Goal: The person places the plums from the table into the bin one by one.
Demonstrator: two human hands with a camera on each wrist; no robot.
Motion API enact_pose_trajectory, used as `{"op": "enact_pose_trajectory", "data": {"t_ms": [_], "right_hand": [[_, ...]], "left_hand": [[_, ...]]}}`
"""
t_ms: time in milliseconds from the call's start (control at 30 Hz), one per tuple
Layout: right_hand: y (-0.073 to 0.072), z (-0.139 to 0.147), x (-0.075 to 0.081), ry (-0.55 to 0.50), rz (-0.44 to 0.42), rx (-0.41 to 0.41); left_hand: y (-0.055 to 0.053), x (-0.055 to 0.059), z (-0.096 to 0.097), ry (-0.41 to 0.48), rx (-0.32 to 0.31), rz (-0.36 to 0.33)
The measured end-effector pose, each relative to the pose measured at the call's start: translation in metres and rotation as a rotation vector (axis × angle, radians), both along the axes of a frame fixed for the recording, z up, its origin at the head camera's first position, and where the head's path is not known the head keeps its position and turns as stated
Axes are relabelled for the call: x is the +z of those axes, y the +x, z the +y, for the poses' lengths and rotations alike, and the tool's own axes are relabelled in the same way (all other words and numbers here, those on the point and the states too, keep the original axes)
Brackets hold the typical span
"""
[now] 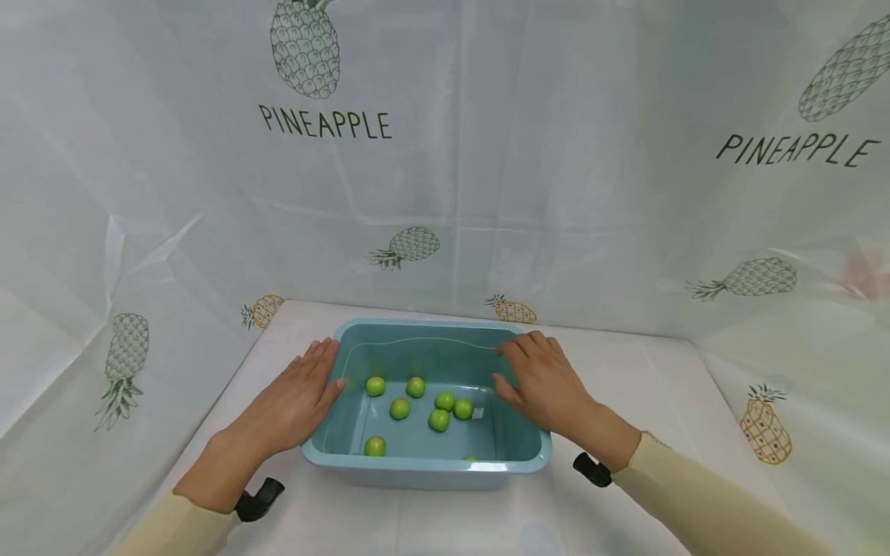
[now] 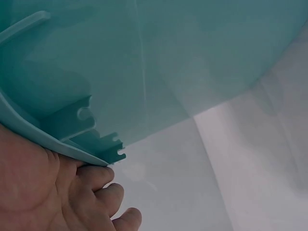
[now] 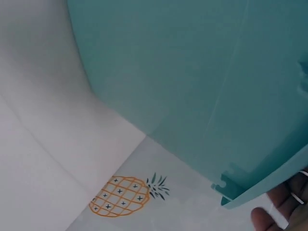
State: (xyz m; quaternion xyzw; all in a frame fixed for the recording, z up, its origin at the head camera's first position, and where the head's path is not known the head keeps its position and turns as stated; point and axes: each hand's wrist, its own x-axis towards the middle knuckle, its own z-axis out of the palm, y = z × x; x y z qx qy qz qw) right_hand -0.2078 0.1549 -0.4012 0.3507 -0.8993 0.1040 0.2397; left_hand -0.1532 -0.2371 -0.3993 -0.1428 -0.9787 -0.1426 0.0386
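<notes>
A teal plastic basin [image 1: 445,466] holds several small round green fruits [image 1: 399,408] and a little pale square [image 1: 477,413]. My left hand [image 1: 295,401] rests along the left rim with its fingers extended and the thumb pointing inward. From below, the left wrist view shows the palm and fingers [image 2: 108,197] right at the rim's edge. Over the right rim lies my right hand [image 1: 545,382], fingers loosely bent and thumb apart from them. Its fingertips [image 3: 262,220] appear beside the rim in the right wrist view. Neither hand touches the fruits.
The basin stands on a table with a white cover [image 1: 619,371]. A pale sheet printed with pineapples [image 1: 413,243] hangs behind and at both sides. Black wrist straps [image 1: 259,500] sit on both forearms below beige sleeves.
</notes>
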Motion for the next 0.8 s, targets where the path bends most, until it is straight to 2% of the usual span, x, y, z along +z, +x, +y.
{"op": "enact_pose_trajectory", "data": {"t_ms": [100, 200, 333, 433, 800], "right_hand": [[0.010, 0.008, -0.001, -0.043, -0.049, -0.059], [0.019, 0.016, -0.001, -0.053, -0.145, -0.132], [0.028, 0.026, 0.002, -0.023, -0.297, -0.205], [0.034, 0.034, 0.003, 0.006, -0.366, -0.240], [0.038, 0.060, 0.004, 0.011, -0.402, -0.290]], "left_hand": [[0.002, 0.000, 0.002, 0.008, 0.002, -0.002], [0.003, 0.000, 0.006, 0.017, 0.008, -0.004], [0.005, 0.001, 0.011, 0.027, 0.014, -0.007], [0.006, 0.001, 0.015, 0.037, 0.017, -0.009], [0.001, 0.001, 0.039, 0.054, 0.000, -0.037]]}}
